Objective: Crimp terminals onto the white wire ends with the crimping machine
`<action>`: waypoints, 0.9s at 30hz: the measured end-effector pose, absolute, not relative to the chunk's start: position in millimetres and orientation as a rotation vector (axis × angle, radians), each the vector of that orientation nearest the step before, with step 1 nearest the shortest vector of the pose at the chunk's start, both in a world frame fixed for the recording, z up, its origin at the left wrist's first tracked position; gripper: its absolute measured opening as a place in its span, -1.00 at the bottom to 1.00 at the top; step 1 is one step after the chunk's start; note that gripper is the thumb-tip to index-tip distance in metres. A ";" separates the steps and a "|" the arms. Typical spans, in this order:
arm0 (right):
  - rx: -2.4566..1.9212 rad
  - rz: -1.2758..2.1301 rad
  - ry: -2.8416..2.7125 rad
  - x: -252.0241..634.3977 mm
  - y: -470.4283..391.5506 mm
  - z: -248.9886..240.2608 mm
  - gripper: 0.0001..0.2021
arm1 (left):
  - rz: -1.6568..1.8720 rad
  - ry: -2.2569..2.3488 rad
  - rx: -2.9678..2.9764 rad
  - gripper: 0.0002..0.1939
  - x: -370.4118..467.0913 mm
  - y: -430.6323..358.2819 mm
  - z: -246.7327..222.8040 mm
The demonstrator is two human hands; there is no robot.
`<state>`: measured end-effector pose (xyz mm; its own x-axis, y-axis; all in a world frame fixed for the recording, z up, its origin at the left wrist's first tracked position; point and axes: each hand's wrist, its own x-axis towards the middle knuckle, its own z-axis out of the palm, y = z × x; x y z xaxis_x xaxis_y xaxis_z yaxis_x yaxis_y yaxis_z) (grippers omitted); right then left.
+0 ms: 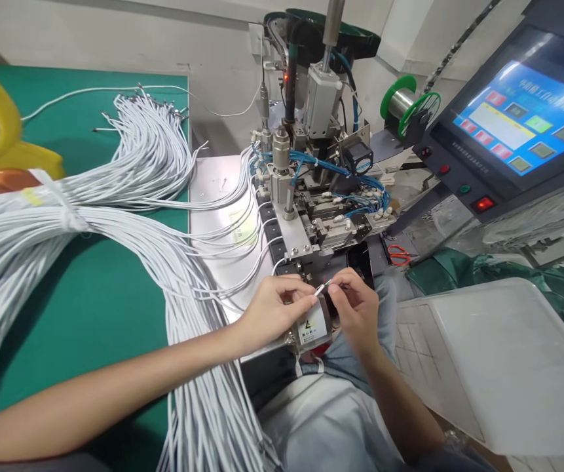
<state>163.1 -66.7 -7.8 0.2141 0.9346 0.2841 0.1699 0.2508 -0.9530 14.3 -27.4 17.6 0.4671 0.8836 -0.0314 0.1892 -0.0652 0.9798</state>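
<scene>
Between finger and thumb, my left hand (284, 303) pinches a white cable (319, 289) just short of its end. My right hand (356, 307) closes its fingertips on the thin wires at the tip, where a bit of green shows. Both hands are in front of a bench machine (306, 190) with metal cylinders and blue air tubes. Several white cables lead into the machine's row of dark slots. On the left lies a big bundle of white cables (144, 242), tied with a white strap (63, 203). Below my hands sits a clear guard with a warning label (311, 326).
A lit touch screen (522, 118) stands at the right, with a green spool of wire (402, 105) beside it. Red-handled scissors (398, 255) lie behind my right hand. A white plastic lid or tray (517, 354) is at lower right. A yellow object (11, 124) stands on the green mat (114, 282).
</scene>
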 end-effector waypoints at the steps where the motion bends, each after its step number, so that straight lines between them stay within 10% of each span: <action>1: -1.199 0.784 -1.245 163.7 -66.4 -6.9 -0.89 | 0.742 0.952 1.565 -0.86 14.4 -27.5 17.5; 27: -1.378 1.242 -1.165 172.1 -27.4 -59.1 -0.87 | 0.052 0.962 2.697 -0.63 3.1 -1.0 -8.3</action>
